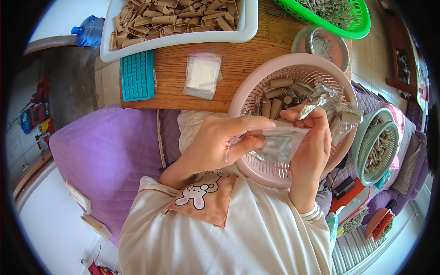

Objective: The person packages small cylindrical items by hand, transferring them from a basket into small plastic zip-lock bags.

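My left hand [229,137] pinches a small clear plastic bag [284,137] between thumb and fingers, above the pink basket. The bag's right side lies against the palm of my right hand [314,142]. That hand's curled fingers close around a pale, shiny crumpled piece [314,107], whose kind I cannot make out. Below both hands is a round pink plastic basket [250,78] with slotted walls. Brown tube-shaped pieces [275,107] and crumpled clear wrapping [337,126] lie in it, partly hidden by my hands.
On the wooden table [169,82] are a white tub [183,40] of brown tube pieces, teal ridged trays [137,75], a stack of clear bags [203,75], a glass bowl [339,50] and a green basket [362,27] of dried plant matter. Green baskets [362,151] stand at right.
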The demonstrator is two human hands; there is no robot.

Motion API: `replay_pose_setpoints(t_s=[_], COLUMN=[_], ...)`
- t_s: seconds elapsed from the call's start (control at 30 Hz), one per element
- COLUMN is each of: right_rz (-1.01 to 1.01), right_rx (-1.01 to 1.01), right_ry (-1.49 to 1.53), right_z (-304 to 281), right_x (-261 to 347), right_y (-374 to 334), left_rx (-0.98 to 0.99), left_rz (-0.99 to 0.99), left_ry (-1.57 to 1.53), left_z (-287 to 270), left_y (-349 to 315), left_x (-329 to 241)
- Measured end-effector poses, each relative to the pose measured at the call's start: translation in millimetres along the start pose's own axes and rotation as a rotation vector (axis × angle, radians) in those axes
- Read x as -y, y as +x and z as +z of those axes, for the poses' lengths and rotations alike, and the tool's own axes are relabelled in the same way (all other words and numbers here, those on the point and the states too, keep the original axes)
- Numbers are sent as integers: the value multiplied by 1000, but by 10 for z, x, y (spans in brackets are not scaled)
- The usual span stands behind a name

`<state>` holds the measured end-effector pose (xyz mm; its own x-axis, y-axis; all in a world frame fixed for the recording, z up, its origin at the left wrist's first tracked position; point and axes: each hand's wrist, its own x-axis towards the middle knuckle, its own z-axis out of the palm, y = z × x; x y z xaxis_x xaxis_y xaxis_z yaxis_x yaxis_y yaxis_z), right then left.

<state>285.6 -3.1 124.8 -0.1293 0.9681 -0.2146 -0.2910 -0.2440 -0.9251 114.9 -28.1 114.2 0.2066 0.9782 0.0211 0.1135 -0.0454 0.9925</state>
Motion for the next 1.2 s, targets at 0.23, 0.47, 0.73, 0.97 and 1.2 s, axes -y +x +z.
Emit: replay_pose_setpoints(t_s=[0.23, 0.47, 0.73, 0.97, 1.2], right_rz=[-4, -49, -54, -217, -546], right_rx=[55, 63, 100, -193, -150], right_ry=[55, -453, -611, -453, -685], right_z=[-35, 22, -2, -167, -76], right_x=[8, 103, 132, 215, 248], right_y=[8, -8, 38, 44, -30], left_rx=[20, 91, -113, -126, -157], left_rz=[257, 287, 38, -102, -305], left_ry=[306, 416, 145, 133, 23], left_z=[-80, -84, 55, -7, 50], left_y=[8, -17, 28, 53, 56], left_x=[-48, -44, -73, 103, 46])
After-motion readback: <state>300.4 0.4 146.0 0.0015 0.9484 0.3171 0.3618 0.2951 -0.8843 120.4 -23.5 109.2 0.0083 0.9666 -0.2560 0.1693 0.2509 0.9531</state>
